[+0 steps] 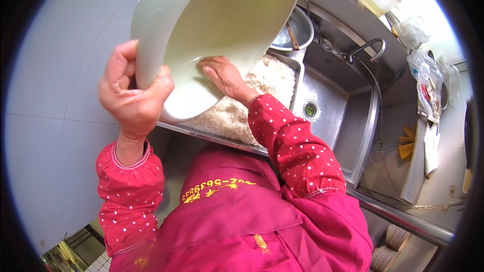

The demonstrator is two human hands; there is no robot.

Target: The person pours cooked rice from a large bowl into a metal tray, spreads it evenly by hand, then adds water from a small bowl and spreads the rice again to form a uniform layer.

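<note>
A large pale plastic tub (230, 11) is tilted on its side over a metal tray (301, 71) of white rice grains (230, 121). My left hand (134, 87) grips the tub's rim, thumb inside and fingers around the outer wall. Inside the tub, my right hand (225, 75) lies against the wet inner wall with its fingers together. Nothing shows in its grasp, though the palm is hidden. The tub covers the far left part of the tray. Red sleeves with white dots cover both forearms.
Right of the tray is a stainless steel sink (340, 94) with a faucet (368, 49) and a drain (311, 110). Behind the tray stands a metal basin (302, 26) with a wooden handle (292, 36) across it. Stacked plates (393, 245) sit low at right, below a metal rail (408, 219).
</note>
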